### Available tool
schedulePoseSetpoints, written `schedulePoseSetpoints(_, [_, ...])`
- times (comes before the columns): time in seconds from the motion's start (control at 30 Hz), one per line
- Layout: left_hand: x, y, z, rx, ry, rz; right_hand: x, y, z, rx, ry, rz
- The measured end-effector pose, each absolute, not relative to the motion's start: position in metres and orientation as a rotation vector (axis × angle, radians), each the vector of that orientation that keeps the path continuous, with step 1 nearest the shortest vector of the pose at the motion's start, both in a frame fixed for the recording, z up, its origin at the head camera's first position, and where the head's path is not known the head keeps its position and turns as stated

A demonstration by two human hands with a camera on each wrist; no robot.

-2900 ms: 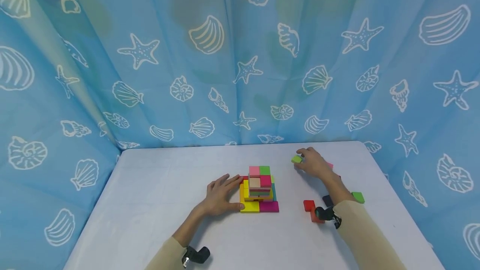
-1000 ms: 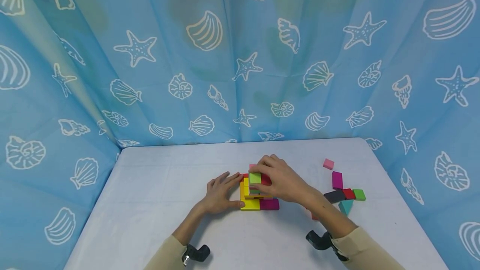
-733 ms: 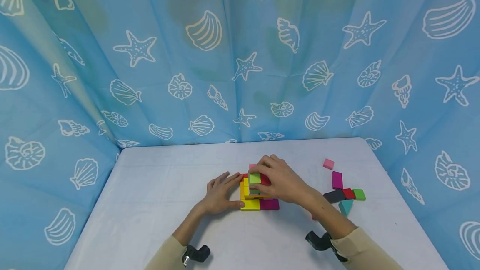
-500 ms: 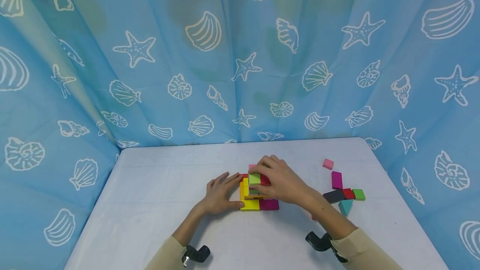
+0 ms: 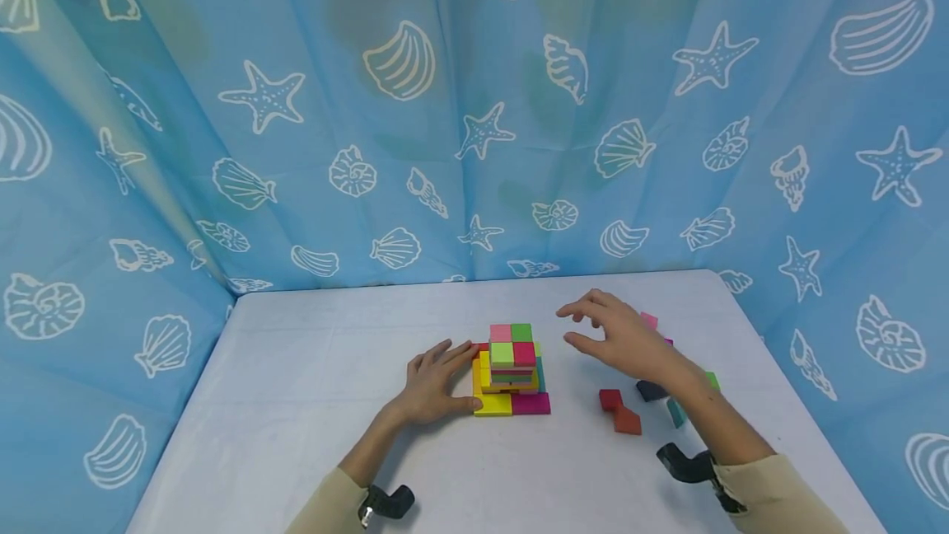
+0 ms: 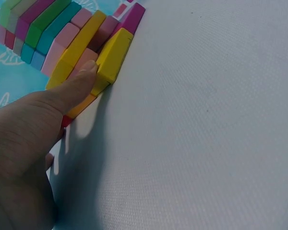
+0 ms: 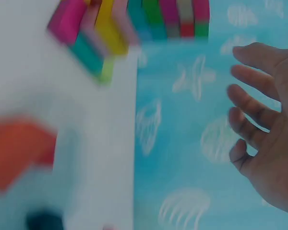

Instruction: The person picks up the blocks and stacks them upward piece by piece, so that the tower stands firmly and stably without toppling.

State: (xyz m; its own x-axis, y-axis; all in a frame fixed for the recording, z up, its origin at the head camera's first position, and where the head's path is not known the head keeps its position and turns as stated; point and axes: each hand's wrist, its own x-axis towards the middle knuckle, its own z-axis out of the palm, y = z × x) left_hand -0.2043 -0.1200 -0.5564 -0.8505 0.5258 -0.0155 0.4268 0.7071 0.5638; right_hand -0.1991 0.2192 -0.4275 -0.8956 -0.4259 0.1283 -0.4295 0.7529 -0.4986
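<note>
A stepped tower of coloured blocks (image 5: 513, 379) stands mid-table, wide at the base and narrow above. Its top shows pink, green and red blocks with a light green block (image 5: 502, 353) at the front left. My left hand (image 5: 433, 390) rests against the tower's left side, fingers extended. In the left wrist view its thumb (image 6: 79, 84) touches a yellow base block (image 6: 113, 55). To the right of the tower my right hand (image 5: 623, 338) is in the air, fingers apart and holding nothing. The right wrist view shows that hand (image 7: 273, 115) away from the blurred tower (image 7: 117, 24).
Loose blocks lie right of the tower: a red one (image 5: 610, 400), an orange one (image 5: 627, 421), a black one (image 5: 652, 391) and a teal one (image 5: 676, 413). My right arm partly covers several more, including a pink block (image 5: 649, 320). A shell-patterned curtain (image 5: 474, 147) surrounds the white table (image 5: 334, 353).
My right hand carried the light green block from the right onto the tower's front left top, over a beige block. It then let go and moved right. My left hand stayed put.
</note>
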Motion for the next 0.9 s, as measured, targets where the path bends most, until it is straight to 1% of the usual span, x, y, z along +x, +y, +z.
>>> schedulePoseSetpoints(0.2, [-0.204,-0.121,-0.557,0.76,2.738,0.842,-0.214,0.288,-0.454,0.552,-3.119,0.864])
schedulePoseSetpoints(0.4, [-0.205,-0.12,-0.557,0.765,2.743,0.837,-0.219,0.336,-0.474,0.253,-3.332,0.872])
schedulePoseSetpoints(0.53, [-0.204,-0.12,-0.556,0.764,2.733,0.843,-0.219,0.351,-0.482,0.018,-3.461,0.819])
schedulePoseSetpoints(0.63, [-0.204,-0.12,-0.555,0.764,2.731,0.843,-0.219,0.357,-0.486,-0.083,-3.492,0.837])
schedulePoseSetpoints(0.9, [-0.204,-0.12,-0.553,0.765,2.721,0.843,-0.224,0.364,-0.499,-0.102,-3.459,0.871])
